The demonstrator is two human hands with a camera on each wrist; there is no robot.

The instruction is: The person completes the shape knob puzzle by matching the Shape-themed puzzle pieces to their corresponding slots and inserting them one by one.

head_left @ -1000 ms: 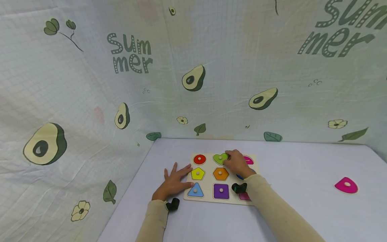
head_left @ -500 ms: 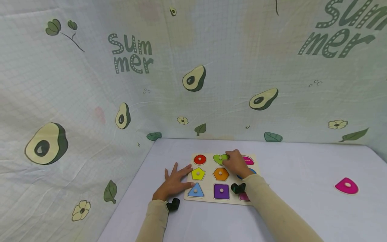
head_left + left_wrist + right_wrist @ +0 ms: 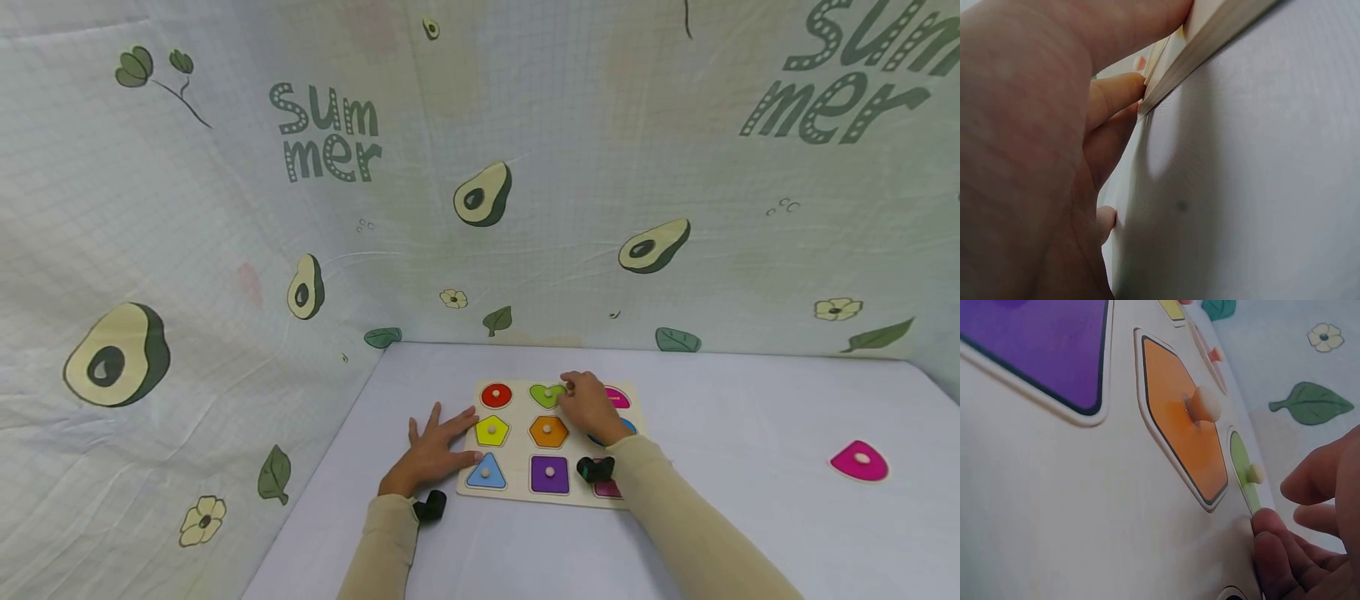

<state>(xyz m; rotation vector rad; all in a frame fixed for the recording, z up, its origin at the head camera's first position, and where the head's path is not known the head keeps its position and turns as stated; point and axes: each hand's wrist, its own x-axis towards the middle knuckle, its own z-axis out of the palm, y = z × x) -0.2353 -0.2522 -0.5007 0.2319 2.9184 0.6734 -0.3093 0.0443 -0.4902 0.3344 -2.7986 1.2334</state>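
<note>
A pale wooden shape puzzle board lies on the table, its knobbed pieces set in rows. My left hand, fingers spread, rests along its left edge by the yellow pentagon and the blue triangle. At the back, my right hand is over the board beside the green heart. In the right wrist view, fingertips touch right at the heart's edge, while other digits stand apart from its knob. The orange hexagon is just left of them.
A magenta rounded piece with a knob lies alone at the table's right. The red circle and purple square sit in the board. My right forearm partly covers the board's right column. A printed cloth hangs behind the table.
My right hand's fingers have drawn slightly back from the green heart, with a gap now showing between them. My left hand and the board stay in place.
</note>
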